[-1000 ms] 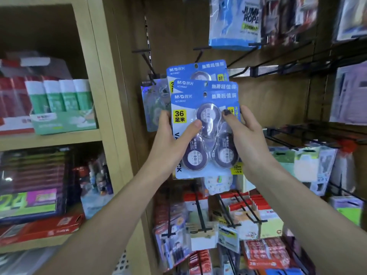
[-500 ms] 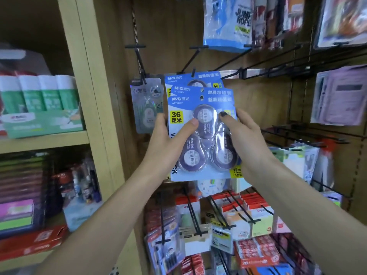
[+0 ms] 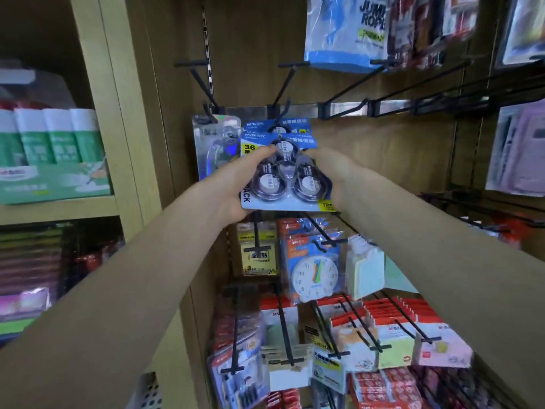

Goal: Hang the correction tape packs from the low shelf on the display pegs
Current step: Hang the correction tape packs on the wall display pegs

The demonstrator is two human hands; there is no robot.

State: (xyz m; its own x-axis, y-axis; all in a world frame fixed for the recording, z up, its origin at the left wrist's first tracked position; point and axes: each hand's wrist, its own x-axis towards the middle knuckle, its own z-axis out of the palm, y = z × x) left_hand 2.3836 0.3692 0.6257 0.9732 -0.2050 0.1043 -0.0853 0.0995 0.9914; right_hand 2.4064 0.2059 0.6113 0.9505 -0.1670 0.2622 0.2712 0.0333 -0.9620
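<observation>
Both hands, left hand (image 3: 236, 184) and right hand (image 3: 333, 169), grip the correction tape pack (image 3: 283, 175) by its edges at the peg (image 3: 281, 87), so next it probably needs its hole threaded on.

Both bare forearms reach up and forward, converging at mid-frame. The left hand (image 3: 236, 184) curls its grip round a blue pack's left edge, thumb across the front. The right hand (image 3: 333, 169) clasps the pack's right side, fingers hidden behind.
</observation>
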